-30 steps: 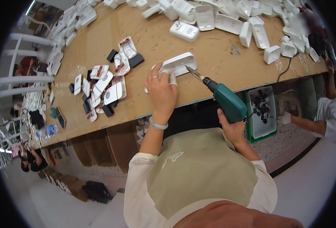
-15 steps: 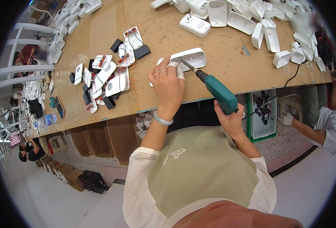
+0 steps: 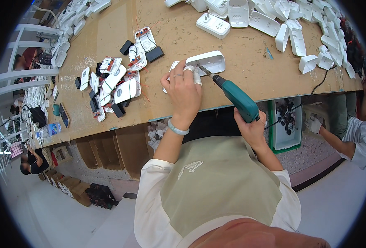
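My right hand [image 3: 250, 126] is closed round the rear end of a teal electric screwdriver [image 3: 237, 98], which slants up and to the left. Its bit reaches into a white plastic housing [image 3: 214, 61] that lies on the table with its hollow side up. With fingers bent, my left hand [image 3: 183, 89] grips the left end of that housing; some of its fingertips are wrapped in white tape. Part of another white piece [image 3: 165, 89] shows beside the left hand, mostly hidden by it. The tip of the bit is too small to make out clearly.
Left of my hands lies a pile of white covers [image 3: 114, 80] with black blocks, boards and red wires. More white housings [image 3: 265, 23] crowd the far right. A black cord [image 3: 313, 90] crosses the table edge above a green-rimmed bin [image 3: 278, 144]. At right, a co-worker's gloved hand [image 3: 314, 125] shows.
My hands, the housing and the electric screwdriver keep almost the same place. The whole picture has shifted very slightly.
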Motion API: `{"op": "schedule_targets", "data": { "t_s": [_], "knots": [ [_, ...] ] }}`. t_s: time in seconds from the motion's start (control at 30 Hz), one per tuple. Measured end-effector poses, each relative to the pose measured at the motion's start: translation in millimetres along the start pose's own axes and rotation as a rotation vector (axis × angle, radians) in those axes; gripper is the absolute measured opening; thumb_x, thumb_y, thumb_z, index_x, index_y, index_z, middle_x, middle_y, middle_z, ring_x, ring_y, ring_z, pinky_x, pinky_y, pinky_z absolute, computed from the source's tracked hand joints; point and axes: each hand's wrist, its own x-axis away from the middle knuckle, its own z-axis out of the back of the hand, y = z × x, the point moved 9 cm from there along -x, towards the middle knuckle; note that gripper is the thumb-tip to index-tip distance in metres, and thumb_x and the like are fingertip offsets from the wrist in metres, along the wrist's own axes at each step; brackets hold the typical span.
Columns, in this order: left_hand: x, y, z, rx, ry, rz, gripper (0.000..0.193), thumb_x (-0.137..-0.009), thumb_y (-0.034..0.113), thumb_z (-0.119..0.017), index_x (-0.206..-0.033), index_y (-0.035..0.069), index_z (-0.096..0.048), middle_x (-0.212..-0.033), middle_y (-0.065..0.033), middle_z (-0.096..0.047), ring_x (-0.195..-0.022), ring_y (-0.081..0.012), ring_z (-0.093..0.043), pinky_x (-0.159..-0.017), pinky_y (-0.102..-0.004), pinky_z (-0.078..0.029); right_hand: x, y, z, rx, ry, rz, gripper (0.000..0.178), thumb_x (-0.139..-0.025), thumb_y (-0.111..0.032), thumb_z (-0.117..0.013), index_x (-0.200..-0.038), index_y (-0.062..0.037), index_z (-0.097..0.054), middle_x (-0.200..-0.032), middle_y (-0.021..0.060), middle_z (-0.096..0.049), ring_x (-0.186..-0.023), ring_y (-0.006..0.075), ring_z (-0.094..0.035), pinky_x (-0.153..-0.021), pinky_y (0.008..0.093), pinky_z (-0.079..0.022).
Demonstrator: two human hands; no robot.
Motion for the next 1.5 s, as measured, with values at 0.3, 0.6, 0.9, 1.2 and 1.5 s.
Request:
{"op": "schedule_targets", "data": {
  "t_s": [0.3, 0.6, 0.9, 1.2, 1.5],
  "knots": [
    [0, 1, 0, -0.027, 0.000, 0.002, 0.024, -0.073, 0.002, -0.068, -0.096, -0.002, -0.066, -0.122, -0.0128, -0.063, -0.107, -0.0271, -0.059, -0.098, -0.0455, -0.035, -3, -5, 1, 0.008, -0.003, 0.015, 0.016, -0.083, 0.001, -0.071, -0.097, 0.0002, -0.063, -0.073, 0.0107, -0.061, -0.061, 0.0185, -0.059, -0.061, 0.0273, -0.048],
    [-2, 3, 1, -0.046, 0.008, 0.000, 0.022, -0.076, 0.004, -0.068, -0.096, -0.002, -0.067, -0.121, -0.0125, -0.063, -0.106, -0.0259, -0.059, -0.098, -0.0456, -0.035, -5, -9, 3, 0.022, -0.019, 0.008, 0.018, -0.082, 0.000, -0.071, -0.098, 0.0005, -0.064, -0.076, 0.0117, -0.063, -0.062, 0.0196, -0.062, -0.062, 0.0282, -0.049],
    [-3, 1, 2, -0.044, -0.005, 0.021, 0.020, -0.076, 0.002, -0.068, -0.096, 0.002, -0.066, -0.121, -0.0113, -0.065, -0.112, -0.0274, -0.060, -0.098, -0.0429, -0.034, 13, 9, 21, -0.102, 0.074, -0.097, 0.016, -0.082, -0.001, -0.074, -0.097, 0.0004, -0.068, -0.079, 0.0062, -0.068, -0.066, 0.0094, -0.061, -0.062, 0.0245, -0.048],
    [-1, 0, 3, -0.039, -0.006, 0.024, 0.019, -0.079, 0.004, -0.069, -0.098, 0.001, -0.066, -0.121, -0.0120, -0.065, -0.113, -0.0283, -0.060, -0.099, -0.0432, -0.034, 0, -5, 11, -0.026, -0.012, -0.068, 0.018, -0.083, -0.001, -0.072, -0.099, 0.0006, -0.066, -0.077, 0.0066, -0.067, -0.065, 0.0099, -0.060, -0.063, 0.0252, -0.049],
    [-1, 1, 4, -0.045, 0.007, 0.025, 0.016, -0.080, 0.005, -0.070, -0.096, 0.002, -0.066, -0.119, -0.0109, -0.066, -0.112, -0.0275, -0.060, -0.098, -0.0431, -0.033, -5, -7, 4, 0.020, -0.020, -0.013, 0.018, -0.083, -0.001, -0.071, -0.100, 0.0005, -0.065, -0.074, 0.0091, -0.065, -0.063, 0.0134, -0.060, -0.063, 0.0261, -0.049]
  ]
}}
